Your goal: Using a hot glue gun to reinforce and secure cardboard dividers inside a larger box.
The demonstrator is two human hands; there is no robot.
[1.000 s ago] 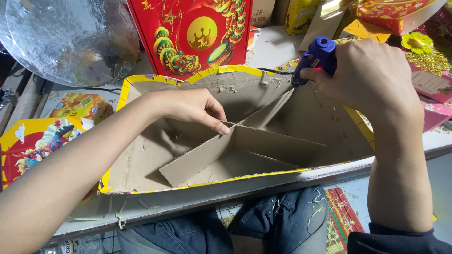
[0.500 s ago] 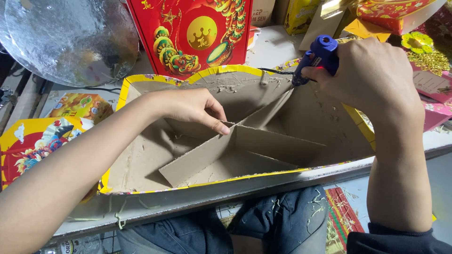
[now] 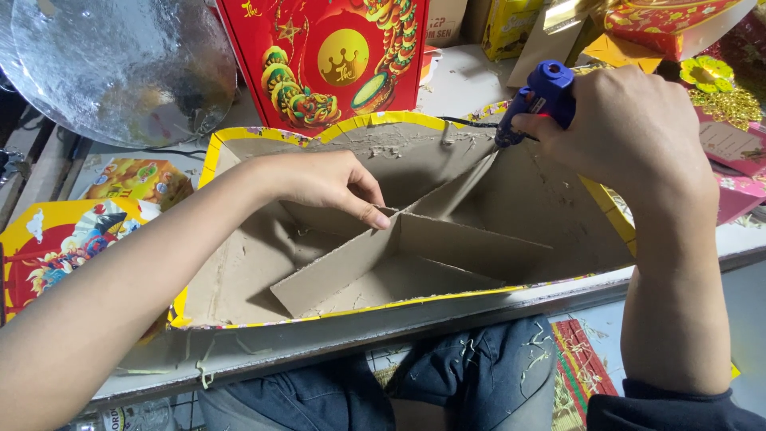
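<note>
1. The person is working at a wide, shallow grey cardboard tray with a yellow printed rim (image 3: 209, 164), lying flat on the bench edge just above their knees.
2. The right hand (image 3: 630, 136) is clenching a blue hot-glue gun (image 3: 542, 100); its nozzle is pointing down at the far end of a grey cardboard divider strip (image 3: 459, 187), where that strip is meeting the tray's back wall. A black cord (image 3: 467, 122) is trailing from the gun along the rim.
3. The left hand (image 3: 327, 182) is reaching into the tray with fingers curled, and the fingertips (image 3: 379, 219) are pressing on the top edge where the divider strips are crossing near the middle. It is gripping nothing, only steadying.
4. Judging by this, the step in hand is the gluing of the divider's far joint while the crossing is being held still.
5. The next move seems to be calling for a steady nozzle along that seam and unbroken pressure from the left fingers, so the upright strip is not leaning.
6. A red and gold printed box (image 3: 327, 60) is standing behind the tray, and a crinkled silver foil sheet (image 3: 120, 64) is lying to the far left.
</note>
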